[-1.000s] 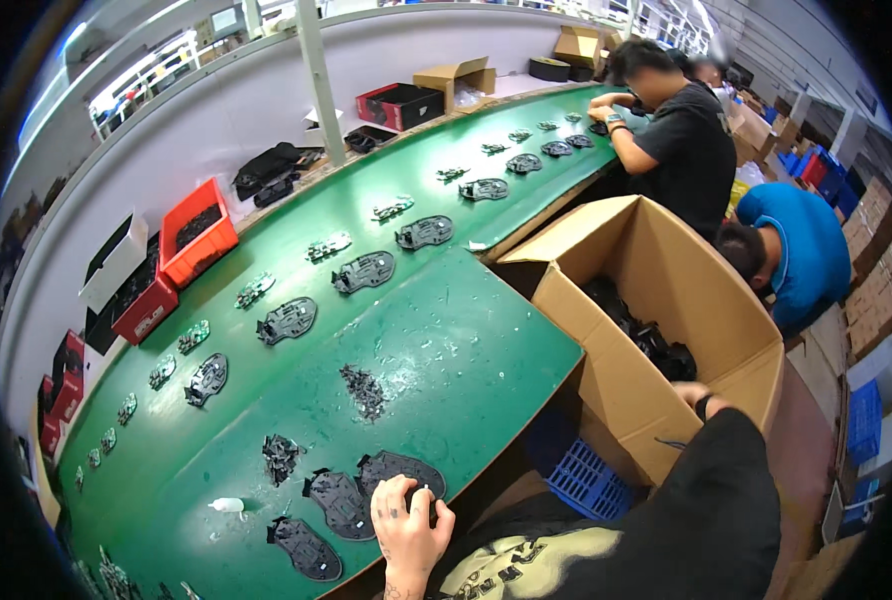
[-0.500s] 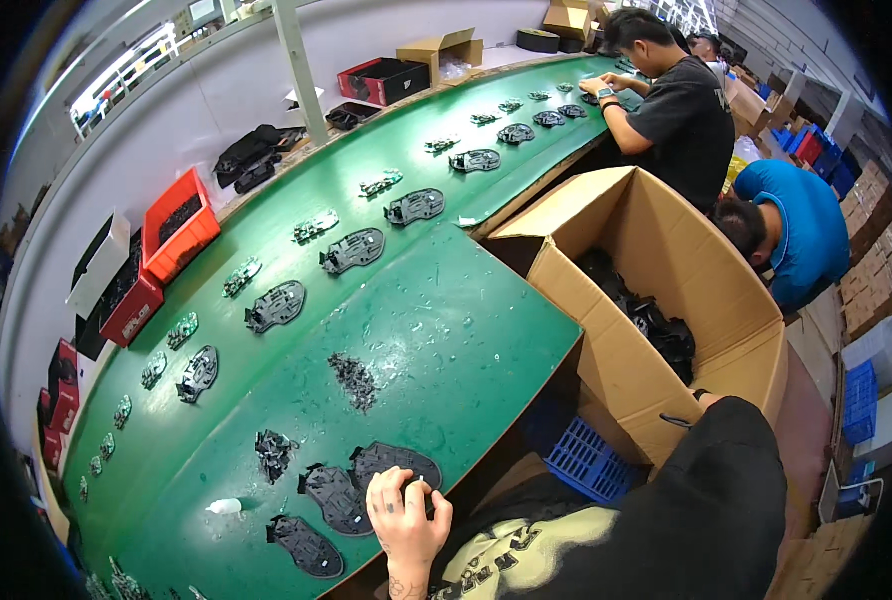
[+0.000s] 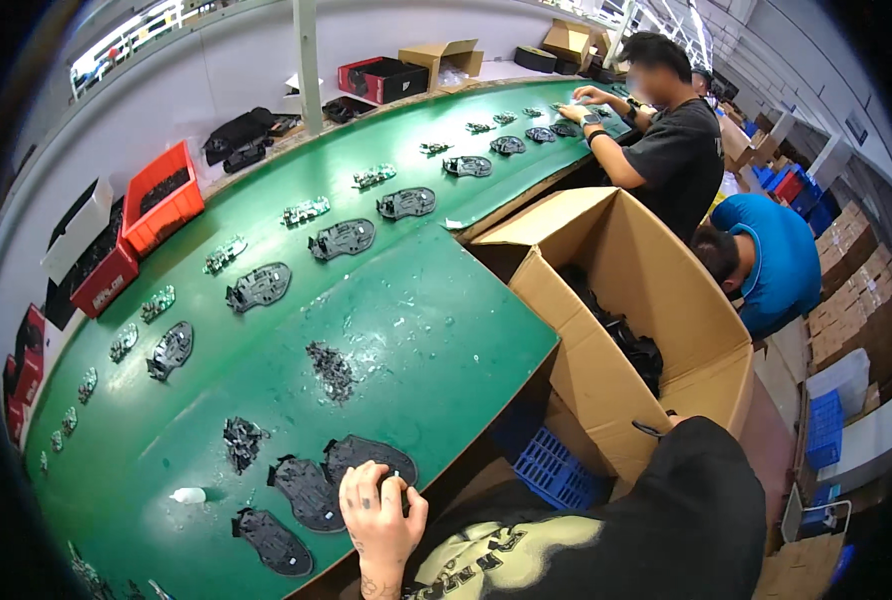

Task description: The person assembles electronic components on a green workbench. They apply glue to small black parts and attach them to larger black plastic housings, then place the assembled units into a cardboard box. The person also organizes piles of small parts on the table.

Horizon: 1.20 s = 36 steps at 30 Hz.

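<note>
My left hand [image 3: 381, 513] rests at the near edge of the green bench, fingers curled beside a black plastic mouse-shaped shell [image 3: 368, 456]. Something small shows at its fingertips, but what it is cannot be made out. Two similar shells lie close by: one shell [image 3: 306, 494] partly overlaps the first, another shell [image 3: 273, 541] lies nearer the front edge. My right arm in a black sleeve reaches to the cardboard box [image 3: 591, 335]; only a sliver of my right hand [image 3: 675, 419] shows at its rim, the fingers hidden. Black parts [image 3: 634, 350] lie inside the box.
Small black pieces [image 3: 331, 371] and another dark pile [image 3: 243, 443] lie on the bench, with a white bottle [image 3: 188, 495]. Beyond run rows of circuit boards [image 3: 306, 211] and black shells [image 3: 259, 287]. Red bins [image 3: 163, 197] line the far side. Two people are at the right; a blue crate [image 3: 558, 468] stands below.
The whole view has shifted slightly, so most things appear further left. My left hand keeps its curled pose by the shells. The seated person's hands have moved a little over the bench.
</note>
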Tool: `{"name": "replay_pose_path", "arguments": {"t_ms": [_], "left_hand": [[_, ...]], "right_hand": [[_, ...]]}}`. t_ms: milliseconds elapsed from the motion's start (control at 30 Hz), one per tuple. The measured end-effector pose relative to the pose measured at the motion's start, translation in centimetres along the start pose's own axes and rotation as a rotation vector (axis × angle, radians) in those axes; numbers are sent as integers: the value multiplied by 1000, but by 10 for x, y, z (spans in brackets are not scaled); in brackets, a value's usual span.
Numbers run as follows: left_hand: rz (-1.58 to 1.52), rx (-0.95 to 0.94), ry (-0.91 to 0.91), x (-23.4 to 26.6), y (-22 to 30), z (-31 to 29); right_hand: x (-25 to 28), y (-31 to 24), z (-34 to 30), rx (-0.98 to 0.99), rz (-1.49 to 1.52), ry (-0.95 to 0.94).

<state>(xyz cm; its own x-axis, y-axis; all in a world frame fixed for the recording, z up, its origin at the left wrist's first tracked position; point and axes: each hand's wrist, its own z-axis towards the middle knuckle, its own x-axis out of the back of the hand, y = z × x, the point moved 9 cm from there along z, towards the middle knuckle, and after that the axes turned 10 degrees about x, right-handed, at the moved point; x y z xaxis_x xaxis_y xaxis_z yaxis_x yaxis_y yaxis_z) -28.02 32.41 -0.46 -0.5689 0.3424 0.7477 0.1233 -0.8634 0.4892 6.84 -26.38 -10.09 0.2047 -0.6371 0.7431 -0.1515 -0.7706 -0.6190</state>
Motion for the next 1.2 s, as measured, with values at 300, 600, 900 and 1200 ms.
{"name": "replay_pose_path", "arguments": {"t_ms": [300,600,900,1200], "left_hand": [[2,0,9,2,-4,-1],[1,2,6,2,-7,-5],[-31,14,-66,5,-7,-3],[60,28,-304,19,-13,-7]], "right_hand": [[-67,149,-89,-374,74,-171],[-117,186,-40,-336,45,-130],[-17,-2,-25,151,-720,313],[126,-227,-129,873,-186,956]]}}
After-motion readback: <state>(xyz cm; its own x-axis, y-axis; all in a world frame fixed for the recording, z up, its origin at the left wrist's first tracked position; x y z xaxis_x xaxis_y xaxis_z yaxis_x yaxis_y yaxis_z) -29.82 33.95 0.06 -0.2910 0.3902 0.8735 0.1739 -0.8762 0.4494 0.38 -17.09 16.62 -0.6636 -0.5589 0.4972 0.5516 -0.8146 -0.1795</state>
